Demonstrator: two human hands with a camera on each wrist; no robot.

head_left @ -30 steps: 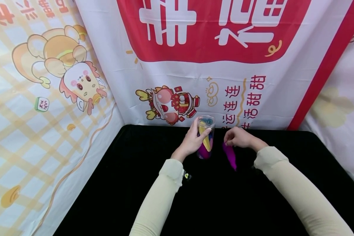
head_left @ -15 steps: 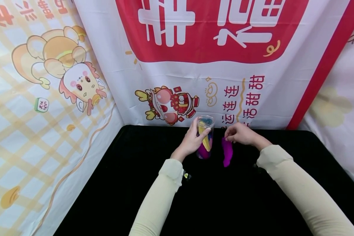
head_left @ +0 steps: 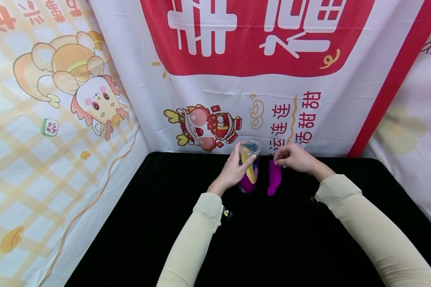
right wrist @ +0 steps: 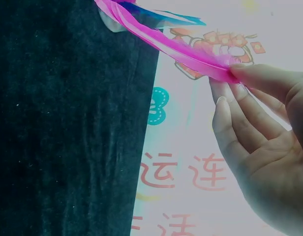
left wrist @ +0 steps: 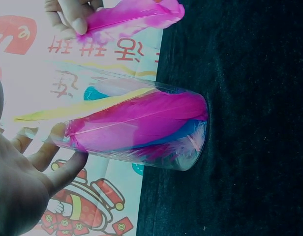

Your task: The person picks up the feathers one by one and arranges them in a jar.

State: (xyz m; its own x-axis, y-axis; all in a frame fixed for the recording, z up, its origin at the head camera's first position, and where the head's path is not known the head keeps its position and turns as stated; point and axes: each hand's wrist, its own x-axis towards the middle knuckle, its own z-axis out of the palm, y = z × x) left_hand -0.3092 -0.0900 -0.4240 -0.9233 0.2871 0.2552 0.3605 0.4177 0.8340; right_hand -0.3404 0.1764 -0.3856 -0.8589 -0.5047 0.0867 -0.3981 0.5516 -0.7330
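My left hand (head_left: 234,166) grips a clear cup (head_left: 253,151) near its top, thumb across the front and fingers behind. Inside the cup stand several feathers: a yellow feather (left wrist: 87,107), a magenta feather (left wrist: 141,120) and some blue and pale ones. To the right of the cup, my right hand (head_left: 292,156) pinches another magenta feather (head_left: 274,179) by its quill end between thumb and fingertips. That feather hangs downward, its vane just beside the cup. In the right wrist view, the pinched feather (right wrist: 176,49) overlaps the cup and the blue feather.
A black cloth-covered table (head_left: 258,239) lies under both hands. Behind it hangs a white and red printed banner (head_left: 208,91), close to the cup. Another printed sheet (head_left: 68,159) hangs along the left side.
My right hand has risen and carried the pinched magenta feather up and slightly left, nearer the cup's side. The feather now hangs straighter. My left hand and the cup stay in place.
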